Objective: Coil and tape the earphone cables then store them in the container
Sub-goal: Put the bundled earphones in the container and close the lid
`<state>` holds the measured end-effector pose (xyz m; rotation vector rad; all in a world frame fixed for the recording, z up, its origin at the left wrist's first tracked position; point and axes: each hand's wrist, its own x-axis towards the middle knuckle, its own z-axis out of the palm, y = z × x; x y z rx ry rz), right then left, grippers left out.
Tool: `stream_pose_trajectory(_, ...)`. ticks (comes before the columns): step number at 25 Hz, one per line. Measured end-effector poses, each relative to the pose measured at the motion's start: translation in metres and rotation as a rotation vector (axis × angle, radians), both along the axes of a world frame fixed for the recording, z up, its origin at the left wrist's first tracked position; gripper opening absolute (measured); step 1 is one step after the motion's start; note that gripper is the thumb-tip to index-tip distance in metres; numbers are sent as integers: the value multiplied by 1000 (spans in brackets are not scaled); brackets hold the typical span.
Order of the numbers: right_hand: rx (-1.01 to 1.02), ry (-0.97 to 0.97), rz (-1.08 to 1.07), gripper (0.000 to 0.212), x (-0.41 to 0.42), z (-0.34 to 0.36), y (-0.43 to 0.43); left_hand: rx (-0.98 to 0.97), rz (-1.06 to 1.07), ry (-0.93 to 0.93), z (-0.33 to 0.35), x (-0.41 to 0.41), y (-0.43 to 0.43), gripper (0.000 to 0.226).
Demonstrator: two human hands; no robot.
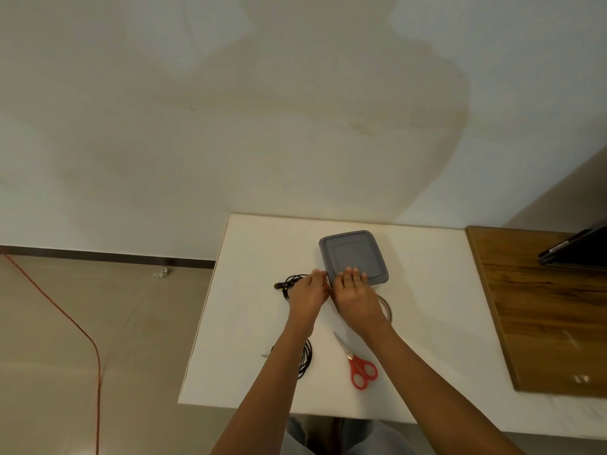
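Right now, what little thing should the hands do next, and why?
Probably lift the near-left corner of the grey lid. It is still on the container, the right hand rests its fingers on that near edge, the left hand is at the corner, and a black coiled cable lies beside it, not yet stored.

Soft, rather dim indoor light comes from behind me. A broad, blurry-edged shadow spreads over the wall [230, 110] from 9 to 1 o'clock. The white table [249, 244] is brightest, without glare. Small glints sit on the board [542, 307] at 4 o'clock. Wide-angle bending slants the outer edges. My fingers [354, 274] look slightly soft.
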<state>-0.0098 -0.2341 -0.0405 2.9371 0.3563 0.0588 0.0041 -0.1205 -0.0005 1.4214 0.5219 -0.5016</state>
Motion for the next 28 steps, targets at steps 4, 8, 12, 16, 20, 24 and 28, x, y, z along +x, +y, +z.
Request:
stream_pose_trajectory(4, 10, -79, 46, 43, 5, 5, -8, 187, -82, -42, 8, 6, -1, 37)
stream_pose_trajectory(8, 220, -261, 108, 23, 8, 18, -7, 301, -158, -106, 2, 3, 2, 28)
stream_pose_trajectory(12, 898, -583, -443, 29, -2, 62, -31, 333, -161, -147, -1, 8, 2, 31)
stream_pose_trajectory(16, 1423, -745, -1148, 30, -20, 37, -93, 369, -154, -155, -6, 7, 2, 31)
stream_pose_trajectory(20, 1410, -539, -1387, 32, -41, 1, -120, 485, 76, -228, 6, 1, 10, 25)
stream_pose_trajectory(24, 1024, -574, -1367, 39, -45, 10, -112, 687, 279, -57, 0, 4, 50, 29)
stream_pose_trajectory(28, 1097, -282, -604, 11, -34, 29, -9, 709, 18, 76, -11, 2, 55, 53)
